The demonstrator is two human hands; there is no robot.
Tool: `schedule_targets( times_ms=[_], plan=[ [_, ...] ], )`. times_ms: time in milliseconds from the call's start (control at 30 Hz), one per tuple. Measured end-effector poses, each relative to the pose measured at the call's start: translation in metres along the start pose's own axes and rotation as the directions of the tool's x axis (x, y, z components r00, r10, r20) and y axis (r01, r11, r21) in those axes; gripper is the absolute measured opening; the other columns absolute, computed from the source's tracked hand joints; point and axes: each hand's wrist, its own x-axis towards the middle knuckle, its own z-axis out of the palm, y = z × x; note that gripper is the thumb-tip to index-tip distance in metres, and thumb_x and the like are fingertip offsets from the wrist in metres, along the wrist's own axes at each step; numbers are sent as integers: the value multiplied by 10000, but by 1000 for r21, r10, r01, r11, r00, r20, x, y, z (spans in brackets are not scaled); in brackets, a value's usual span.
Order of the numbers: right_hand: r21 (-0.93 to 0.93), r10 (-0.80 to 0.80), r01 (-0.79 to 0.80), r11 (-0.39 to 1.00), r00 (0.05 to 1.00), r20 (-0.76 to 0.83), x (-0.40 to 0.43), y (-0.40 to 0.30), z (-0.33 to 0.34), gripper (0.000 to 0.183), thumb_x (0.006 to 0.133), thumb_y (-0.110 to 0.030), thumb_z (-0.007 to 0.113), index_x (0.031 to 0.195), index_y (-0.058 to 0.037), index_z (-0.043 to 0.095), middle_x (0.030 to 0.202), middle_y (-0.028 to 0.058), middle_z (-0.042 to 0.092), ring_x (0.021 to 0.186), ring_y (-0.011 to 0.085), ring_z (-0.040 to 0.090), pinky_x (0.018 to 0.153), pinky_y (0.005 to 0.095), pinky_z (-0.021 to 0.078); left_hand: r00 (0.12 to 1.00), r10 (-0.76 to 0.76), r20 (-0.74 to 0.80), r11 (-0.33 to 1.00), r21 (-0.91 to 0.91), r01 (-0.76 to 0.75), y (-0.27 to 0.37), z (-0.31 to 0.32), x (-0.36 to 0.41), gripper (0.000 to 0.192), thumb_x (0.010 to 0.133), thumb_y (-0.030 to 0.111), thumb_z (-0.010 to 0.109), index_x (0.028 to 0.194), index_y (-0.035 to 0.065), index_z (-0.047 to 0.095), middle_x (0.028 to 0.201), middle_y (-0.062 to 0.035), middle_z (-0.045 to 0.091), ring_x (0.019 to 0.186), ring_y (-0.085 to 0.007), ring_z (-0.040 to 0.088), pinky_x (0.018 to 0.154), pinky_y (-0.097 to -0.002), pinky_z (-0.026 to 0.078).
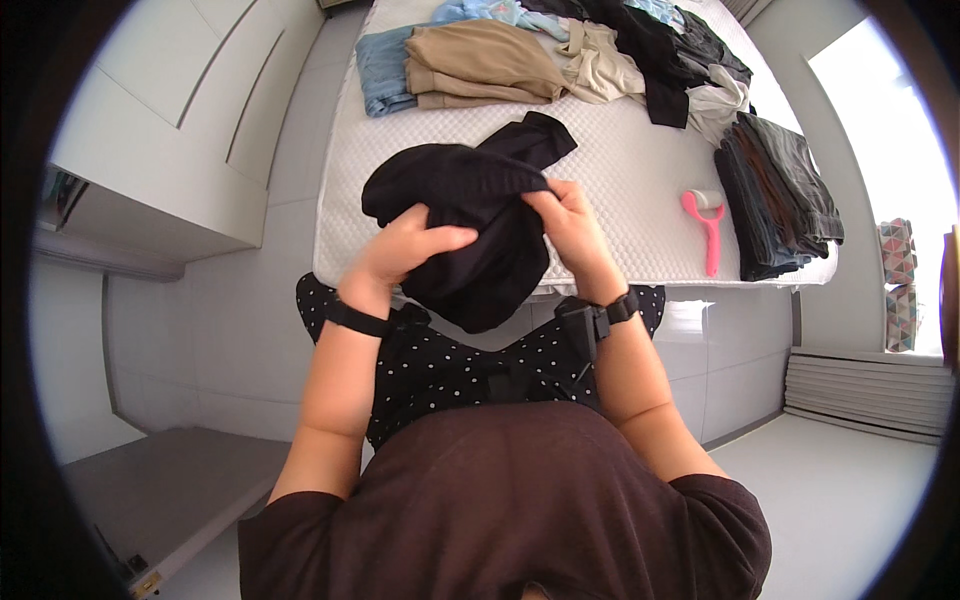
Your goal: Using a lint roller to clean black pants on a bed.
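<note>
A black garment (480, 262) is bunched between my hands at the near edge of the white quilted mattress (637, 187). One narrow end of it lies out on the mattress, while its lower part hangs over the edge above my lap. My left hand (409, 244) grips the cloth on its left side, with the thumb on top. At the upper right, my right hand (562, 214) pinches what looks like a gathered band of the same garment. Folds hide the garment's full shape, so its exact kind is unclear.
A pink-handled lint roller (705, 225) lies right of my hands, beside a stack of folded dark trousers (780, 195). Farther back are folded tan clothing (487, 64), folded blue denim (382, 71), a crumpled cream garment (600, 64) and loose black clothes (660, 60). White cabinets (187, 97) stand left.
</note>
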Motion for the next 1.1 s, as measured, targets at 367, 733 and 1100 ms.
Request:
schedule_targets(
  times_ms=[367, 733, 1100],
  plan=[
    [268, -155, 391, 881, 772, -616, 34, -125, -143, 294, 993, -236, 491, 1113, 7, 604, 1064, 119, 658, 930, 240, 652, 846, 356, 536, 774, 448, -448, 727, -322, -607, 7, -144, -86, 639, 762, 276, 713, 1269, -59, 516, 1261, -181, 580, 1158, -320, 564, 1022, -434, 431],
    [-940, -892, -210, 268, 315, -325, 32, -306, -311, 568, 983, -454, 297, 1108, -20, 642, 1048, 185, 672, 987, 354, 638, 843, 442, 516, 744, 167, -646, 930, -147, -336, -33, -179, -61, 104, 868, 122, 660, 952, 61, 659, 925, -4, 645, 862, -122, 596, 765, -277, 469],
    [-266, -657, 606, 750, 727, -197, 106, -244, -124, 121, 893, -132, 527, 912, -27, 585, 824, 72, 609, 733, 216, 589, 688, 357, 489, 983, 133, 128, 983, 107, -147, -40, 10, 21, 744, 835, 49, 687, 1445, 1, 265, 1484, -241, 293, 1248, -283, 498, 940, -317, 478]
  ],
)
